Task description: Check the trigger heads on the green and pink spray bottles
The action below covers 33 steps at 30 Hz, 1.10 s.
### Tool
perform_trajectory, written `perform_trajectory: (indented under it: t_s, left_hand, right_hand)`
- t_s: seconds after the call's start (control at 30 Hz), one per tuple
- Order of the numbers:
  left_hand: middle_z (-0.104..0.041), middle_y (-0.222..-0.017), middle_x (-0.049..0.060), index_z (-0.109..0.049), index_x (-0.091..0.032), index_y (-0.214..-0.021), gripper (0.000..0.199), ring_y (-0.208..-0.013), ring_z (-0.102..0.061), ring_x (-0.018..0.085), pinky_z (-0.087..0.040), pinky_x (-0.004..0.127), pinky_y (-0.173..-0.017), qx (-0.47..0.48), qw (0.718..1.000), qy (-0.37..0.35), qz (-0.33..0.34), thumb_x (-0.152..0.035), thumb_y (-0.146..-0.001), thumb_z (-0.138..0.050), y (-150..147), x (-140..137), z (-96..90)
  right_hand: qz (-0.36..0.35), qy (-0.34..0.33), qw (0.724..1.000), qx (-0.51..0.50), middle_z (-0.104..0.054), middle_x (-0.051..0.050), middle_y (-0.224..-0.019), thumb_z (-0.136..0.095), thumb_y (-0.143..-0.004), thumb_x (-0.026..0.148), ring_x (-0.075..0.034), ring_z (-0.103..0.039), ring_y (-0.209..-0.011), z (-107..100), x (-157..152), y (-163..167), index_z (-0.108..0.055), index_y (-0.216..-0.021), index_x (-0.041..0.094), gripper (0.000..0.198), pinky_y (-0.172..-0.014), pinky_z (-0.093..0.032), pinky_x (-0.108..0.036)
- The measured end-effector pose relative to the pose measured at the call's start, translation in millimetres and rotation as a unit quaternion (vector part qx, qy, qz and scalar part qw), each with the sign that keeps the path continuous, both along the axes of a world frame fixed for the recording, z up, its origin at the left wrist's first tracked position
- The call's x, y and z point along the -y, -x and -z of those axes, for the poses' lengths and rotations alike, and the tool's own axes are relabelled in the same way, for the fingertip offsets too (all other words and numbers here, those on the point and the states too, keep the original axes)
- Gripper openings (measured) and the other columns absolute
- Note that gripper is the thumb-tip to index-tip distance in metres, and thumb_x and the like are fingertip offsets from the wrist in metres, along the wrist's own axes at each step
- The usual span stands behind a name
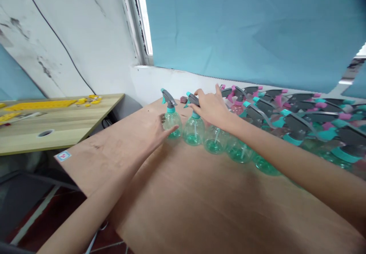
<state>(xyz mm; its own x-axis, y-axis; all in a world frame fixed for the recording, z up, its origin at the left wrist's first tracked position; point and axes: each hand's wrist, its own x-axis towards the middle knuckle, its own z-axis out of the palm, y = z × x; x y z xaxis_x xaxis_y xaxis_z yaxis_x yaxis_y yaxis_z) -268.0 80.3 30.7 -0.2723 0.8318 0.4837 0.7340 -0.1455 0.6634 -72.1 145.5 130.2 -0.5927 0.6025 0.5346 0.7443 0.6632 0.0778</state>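
Head view: left hand [156, 132] around the end bottle [173, 117], a round, clear green plastic sprayer with a grey-and-teal trigger head.
The left fingers curve in a fairly wide cup, thumb across the end bottle's front; whether they grip it I cannot tell. Behind the end bottle, slightly right, sits a small dark-red lump [183, 100]. Just right of the end bottle stands a matching second bottle [194, 130], its grey head held between thumb and fingers of the right hand [213, 105]. Farther right of the end bottle, more green bottles [215, 144] continue the front row, beside a crowd of grey-headed sprayers [299, 124] with pink or teal trim, on a brown plywood bench [177, 204].
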Motion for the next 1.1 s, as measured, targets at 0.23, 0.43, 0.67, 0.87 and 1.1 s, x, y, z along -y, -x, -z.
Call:
perform_trajectory:
  t_s: [0.23, 0.43, 0.67, 0.87, 1.1]
  left_hand:
    - [-0.057, -0.115, 0.011, -0.045, -0.018, -0.118, 0.059, -0.110, -0.054, 0.030, -0.042, 0.042, -0.091, -0.015, 1.000, -0.004, -0.001, -0.048, -0.074, -0.070, -3, -8, 0.6]
    - [-0.053, -0.123, 0.014, -0.040, -0.017, -0.128, 0.071, -0.119, -0.048, 0.033, -0.040, 0.045, -0.094, -0.042, 0.999, 0.011, -0.007, -0.054, -0.074, -0.069, 1, -3, 1.6]
    - [-0.047, -0.130, 0.017, -0.033, -0.018, -0.134, 0.079, -0.121, -0.047, 0.033, -0.040, 0.045, -0.094, -0.052, 0.998, 0.013, -0.029, -0.055, -0.074, -0.068, 3, 17, 3.4]
    - [-0.047, -0.128, 0.011, -0.040, -0.022, -0.125, 0.049, -0.124, -0.043, 0.028, -0.034, 0.045, -0.101, -0.052, 0.998, -0.023, -0.035, -0.047, -0.086, -0.057, -14, 68, 2.4]
    - [-0.052, -0.126, 0.008, -0.043, -0.024, -0.123, 0.047, -0.120, -0.048, 0.027, -0.038, 0.046, -0.099, -0.055, 0.996, 0.031, 0.066, -0.047, -0.086, -0.059, -50, 107, 7.9]
  right_hand:
    - [0.007, -0.020, 1.000, 0.021, -0.069, -0.014, -0.074, -0.036, -0.093, 0.032, -0.030, -0.067, -0.076, 2, 3, 0, -0.056, -0.108, 0.003, 0.039, -0.099, -0.015, -0.056]
    - [-0.001, -0.019, 1.000, 0.019, -0.069, -0.013, -0.074, -0.037, -0.093, 0.033, -0.030, -0.067, -0.077, 1, 5, -2, -0.057, -0.107, 0.004, 0.038, -0.100, -0.014, -0.056]
    - [-0.020, -0.001, 1.000, 0.018, -0.070, -0.013, -0.077, -0.035, -0.094, 0.033, -0.031, -0.066, -0.079, -1, 5, -4, -0.059, -0.106, 0.006, 0.038, -0.100, -0.012, -0.058]
    - [-0.055, 0.027, 0.998, 0.018, -0.070, -0.013, -0.081, -0.038, -0.093, 0.033, -0.029, -0.066, -0.082, -5, 21, -7, -0.058, -0.108, 0.005, 0.038, -0.100, -0.018, -0.055]
    - [-0.099, 0.082, 0.992, 0.002, -0.069, -0.017, -0.090, -0.040, -0.092, 0.037, -0.029, -0.064, -0.081, -13, 68, -27, -0.058, -0.111, 0.008, 0.039, -0.066, -0.043, -0.037]
